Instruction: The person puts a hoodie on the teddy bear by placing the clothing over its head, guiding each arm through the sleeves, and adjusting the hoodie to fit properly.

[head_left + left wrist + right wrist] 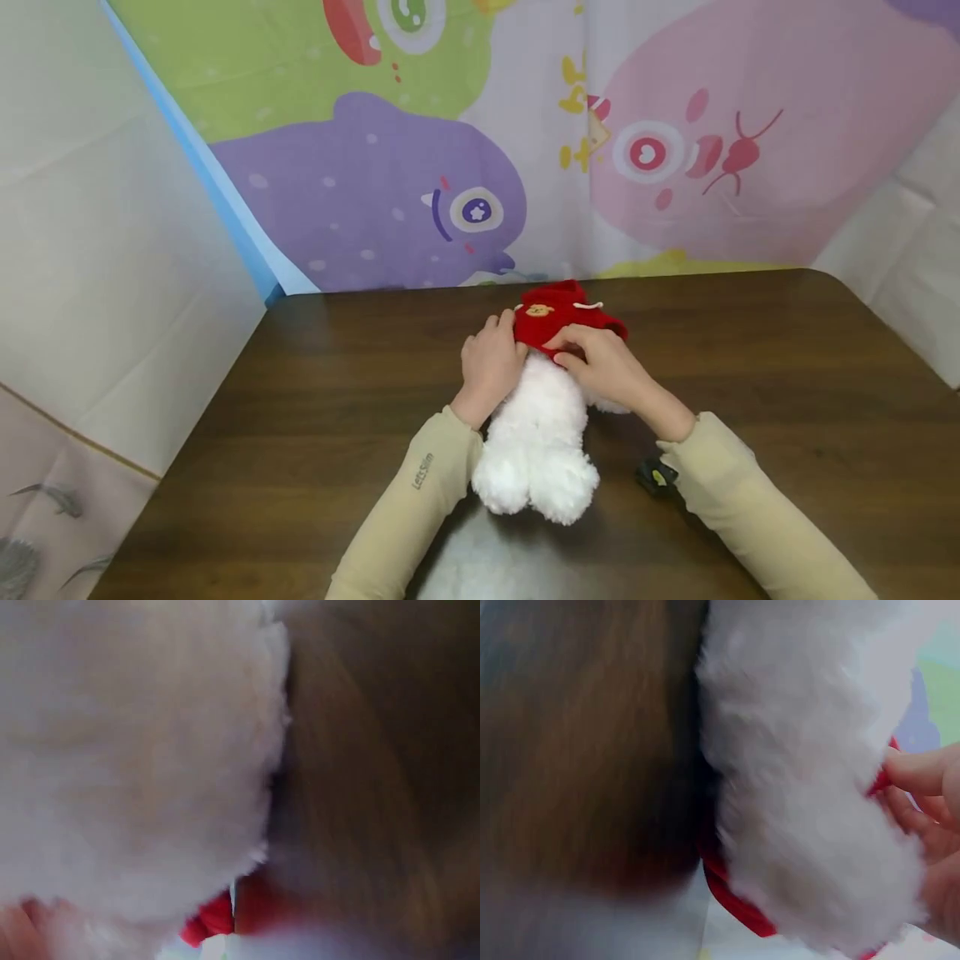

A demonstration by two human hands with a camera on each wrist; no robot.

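A fluffy white plush toy (542, 408) lies on the table, its two rounded legs toward me. Bunched over its far end is a small red hoodie (543, 332) with a bear-face patch and white drawstrings; the toy's head is hidden. My left hand (491, 360) grips the hoodie's left edge. With thumb and fingers, my right hand (609, 364) pinches the lower hem on the right. White fur (135, 750) fills much of the left wrist view. In the right wrist view, the thumb (915, 771) presses red cloth beside the fur.
Under the toy is a dark brown wooden table (337, 400). A small black object (656, 477) sits by my right sleeve. Behind the far edge hangs a backdrop (360, 200) with cartoon animals, and pale sheets (90, 250) stand at the sides.
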